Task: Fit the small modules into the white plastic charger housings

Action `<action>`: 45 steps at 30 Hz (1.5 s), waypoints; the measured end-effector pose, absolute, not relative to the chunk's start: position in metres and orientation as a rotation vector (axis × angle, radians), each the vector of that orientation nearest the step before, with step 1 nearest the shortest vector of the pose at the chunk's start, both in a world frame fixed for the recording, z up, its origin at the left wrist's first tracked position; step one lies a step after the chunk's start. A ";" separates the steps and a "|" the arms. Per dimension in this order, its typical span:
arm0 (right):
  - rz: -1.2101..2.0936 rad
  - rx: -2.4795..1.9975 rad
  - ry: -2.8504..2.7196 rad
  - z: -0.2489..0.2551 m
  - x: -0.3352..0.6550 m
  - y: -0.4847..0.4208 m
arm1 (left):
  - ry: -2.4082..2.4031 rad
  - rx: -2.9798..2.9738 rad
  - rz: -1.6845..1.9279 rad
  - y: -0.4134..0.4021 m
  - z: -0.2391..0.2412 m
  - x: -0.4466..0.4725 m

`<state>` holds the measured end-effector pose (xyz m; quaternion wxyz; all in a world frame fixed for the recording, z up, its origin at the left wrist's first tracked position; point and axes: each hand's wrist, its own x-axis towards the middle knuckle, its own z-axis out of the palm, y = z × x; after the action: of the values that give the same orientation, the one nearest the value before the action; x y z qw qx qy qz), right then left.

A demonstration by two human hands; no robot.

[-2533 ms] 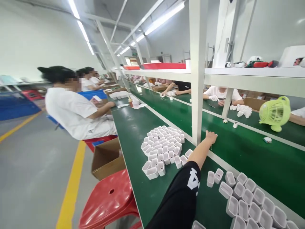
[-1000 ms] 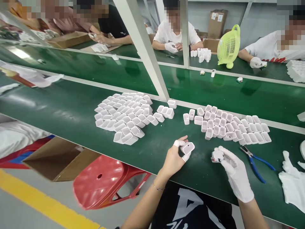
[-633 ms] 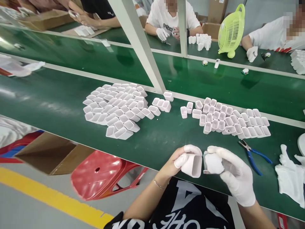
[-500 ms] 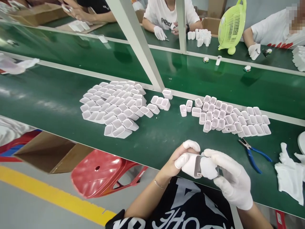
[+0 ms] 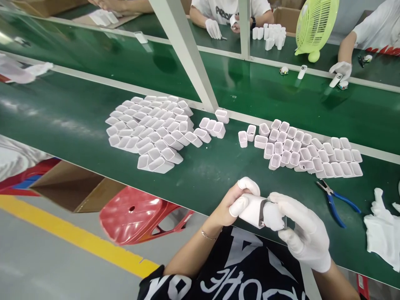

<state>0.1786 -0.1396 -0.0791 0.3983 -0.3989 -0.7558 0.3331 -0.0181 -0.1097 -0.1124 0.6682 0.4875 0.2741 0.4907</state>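
A case [image 5: 251,211] is clamped in the left hand [image 5: 233,204], its mouth turned toward the right hand [image 5: 304,231], in whose fingers an insert [image 5: 275,216] is gripped at that mouth. To the right, pliers [image 5: 328,191] and a glove [image 5: 383,229] are laid on the bench [image 5: 200,181]. Farther off, two groups of open cases [image 5: 295,146] are ranged; beyond the belt [image 5: 265,87], a fan [image 5: 316,29] is seen.

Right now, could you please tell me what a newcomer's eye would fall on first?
Probably the large cluster of white cases left of the post's foot and the second cluster right of it. In front, the left hand holds a white case and the gloved right hand a white part at its mouth. The green fan at upper right and the red stool at lower left also stand out.
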 end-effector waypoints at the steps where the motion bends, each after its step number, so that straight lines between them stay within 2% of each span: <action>1: 0.839 -1.028 -1.938 -0.079 0.179 -0.139 | 0.615 1.104 1.107 -0.109 -0.112 -0.018; 15: 0.672 -0.967 -2.046 -0.079 0.175 -0.138 | 0.610 1.070 1.086 -0.108 -0.122 -0.013; 22: 0.483 -0.943 -2.103 -0.085 0.171 -0.135 | 0.635 1.058 1.088 -0.109 -0.122 -0.011; 25: 0.642 -0.938 -2.027 -0.088 0.167 -0.135 | 0.607 1.022 1.099 -0.110 -0.122 -0.007; 30: 1.450 -1.165 -1.543 -0.087 0.154 -0.130 | 0.594 0.900 1.087 -0.113 -0.118 0.009; 33: 1.718 -1.187 -1.448 -0.082 0.152 -0.124 | 0.685 0.804 1.147 -0.114 -0.116 0.015; 40: 1.542 -1.296 -1.529 -0.073 0.146 -0.122 | 0.856 0.898 1.101 -0.119 -0.116 0.012; 45: 1.443 -1.411 -1.538 -0.070 0.137 -0.123 | 0.770 0.758 1.161 -0.118 -0.116 0.018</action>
<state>0.1373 -0.1226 -0.0700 0.2975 -0.5309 -0.5787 0.5429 0.0181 -0.1184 -0.1155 0.7015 0.3405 0.3460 0.5217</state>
